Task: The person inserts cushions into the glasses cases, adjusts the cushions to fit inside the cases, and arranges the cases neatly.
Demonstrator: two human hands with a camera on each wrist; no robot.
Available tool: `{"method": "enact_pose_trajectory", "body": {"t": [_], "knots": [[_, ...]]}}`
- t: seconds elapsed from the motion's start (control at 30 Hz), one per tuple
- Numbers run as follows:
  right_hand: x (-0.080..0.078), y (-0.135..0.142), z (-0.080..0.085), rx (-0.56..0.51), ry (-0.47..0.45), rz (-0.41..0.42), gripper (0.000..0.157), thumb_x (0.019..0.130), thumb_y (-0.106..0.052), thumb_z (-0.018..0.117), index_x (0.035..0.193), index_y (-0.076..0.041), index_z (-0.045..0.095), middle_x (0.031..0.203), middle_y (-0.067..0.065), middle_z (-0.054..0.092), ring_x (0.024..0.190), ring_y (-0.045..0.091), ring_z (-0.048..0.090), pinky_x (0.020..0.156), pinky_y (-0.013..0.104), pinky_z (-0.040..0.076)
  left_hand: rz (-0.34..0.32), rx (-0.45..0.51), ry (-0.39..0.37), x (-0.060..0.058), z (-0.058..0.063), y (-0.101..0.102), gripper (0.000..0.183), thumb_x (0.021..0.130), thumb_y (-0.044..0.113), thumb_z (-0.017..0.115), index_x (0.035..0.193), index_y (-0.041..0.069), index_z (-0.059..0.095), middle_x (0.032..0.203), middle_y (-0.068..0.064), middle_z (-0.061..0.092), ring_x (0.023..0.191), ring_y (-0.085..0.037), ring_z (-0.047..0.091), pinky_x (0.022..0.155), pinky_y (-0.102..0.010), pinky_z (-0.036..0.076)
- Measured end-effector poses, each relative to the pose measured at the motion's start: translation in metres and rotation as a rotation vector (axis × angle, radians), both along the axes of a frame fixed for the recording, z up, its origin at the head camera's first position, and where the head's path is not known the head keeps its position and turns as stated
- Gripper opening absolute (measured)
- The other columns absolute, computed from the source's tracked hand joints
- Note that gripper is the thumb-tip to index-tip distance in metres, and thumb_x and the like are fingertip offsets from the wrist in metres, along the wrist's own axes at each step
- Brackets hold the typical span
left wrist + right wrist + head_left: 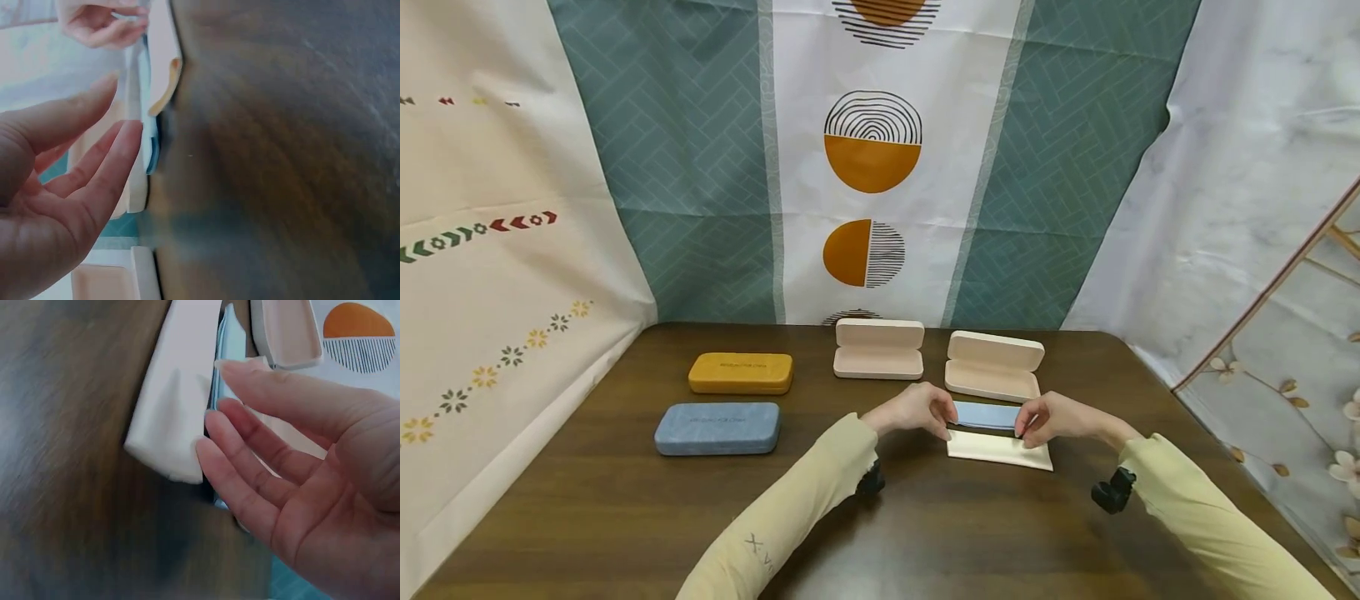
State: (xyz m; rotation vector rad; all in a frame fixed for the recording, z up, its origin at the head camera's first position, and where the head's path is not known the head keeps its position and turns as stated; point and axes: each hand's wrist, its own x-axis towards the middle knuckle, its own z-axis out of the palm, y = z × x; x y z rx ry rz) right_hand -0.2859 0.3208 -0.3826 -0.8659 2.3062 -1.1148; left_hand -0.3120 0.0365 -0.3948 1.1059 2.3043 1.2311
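Note:
A folded light-blue cloth point(987, 415) lies in front of the right-hand open case, with a folded cream cloth point(1000, 448) just nearer to me. My left hand point(919, 410) is at the left end of the blue cloth; in the left wrist view a gap shows between its thumb and fingers point(103, 165). At the other end is my right hand point(1054, 419), its thumb and fingers point(256, 475) apart. Its fingertips come up close beside both cloths; whether they touch is unclear. Neither hand visibly pinches a cloth.
Two pale pink glasses cases stand open at the back, one in the middle point(878, 363) and one to its right point(992, 381). On the left of the wooden table point(625, 517) lie a closed mustard case point(741, 375) and a closed blue case point(718, 430). Fabric hangs behind.

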Motion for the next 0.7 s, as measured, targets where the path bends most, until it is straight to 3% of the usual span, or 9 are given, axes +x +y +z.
{"method": "enact_pose_trajectory", "body": {"t": [0.17,0.33,0.47,0.7], "knots": [[0.005,0.011,-0.003,0.024,0.041,-0.027,0.019,0.074,-0.001,0.072,0.088,0.006,0.061,0.084,0.014,0.061,0.078,0.024,0.06,0.068,0.029,0.049,0.068,-0.048,0.024,0.0,-0.004,0.004,0.021,0.065,-0.004,0.078,0.081,-0.001,0.065,0.077,-0.009,0.065,0.065,-0.007,0.057,0.058,-0.02,0.046],[0.007,0.018,-0.006,0.084,0.072,-0.067,0.022,0.072,-0.004,0.075,0.088,0.003,0.062,0.083,0.01,0.06,0.075,0.019,0.058,0.066,0.027,0.048,0.096,-0.078,0.0,0.002,-0.007,0.01,0.021,0.064,-0.006,0.078,0.08,-0.002,0.064,0.076,-0.011,0.062,0.06,-0.007,0.052,0.053,-0.02,0.046],[0.008,0.017,-0.007,0.082,0.093,-0.046,0.023,0.071,-0.005,0.076,0.088,0.003,0.062,0.082,0.009,0.06,0.071,0.019,0.056,0.062,0.026,0.047,0.112,-0.084,-0.016,0.003,-0.008,0.013,0.023,0.064,-0.007,0.078,0.081,-0.003,0.063,0.076,-0.014,0.061,0.055,-0.008,0.05,0.049,-0.021,0.046],[0.008,0.016,-0.009,0.064,0.116,-0.018,0.023,0.07,-0.004,0.076,0.086,0.003,0.062,0.078,0.008,0.059,0.064,0.014,0.051,0.055,0.023,0.044,0.113,-0.111,0.008,0.004,-0.01,0.018,0.022,0.064,-0.007,0.078,0.081,-0.003,0.064,0.068,-0.008,0.057,0.055,-0.007,0.047,0.049,-0.02,0.044]]}}
